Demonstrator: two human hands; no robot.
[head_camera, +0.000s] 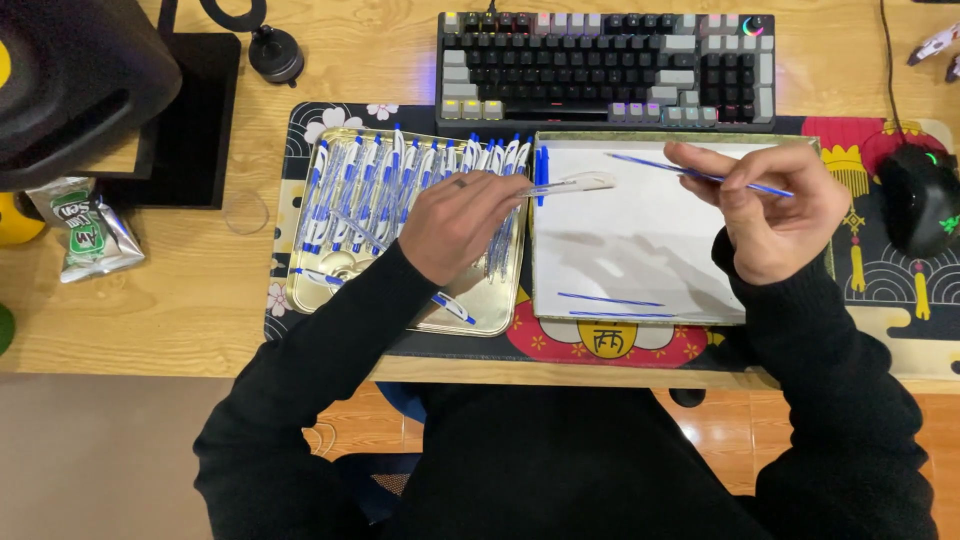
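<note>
My left hand (455, 225) hovers knuckles-up over the gold tray (300, 290) of pens, its fingers pinched on a white pen barrel (575, 183) that pokes rightward over the white tray (640, 240). My right hand (770, 205) is raised, wrist bent, fingers grasping a thin blue refill (700, 175) slanting leftward above that tray on the counter (150, 310).

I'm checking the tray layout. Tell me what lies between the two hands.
In the head view, between the left hand and right hand lies the white-lined tray, bare there; the pen barrel reaches over it.
</note>
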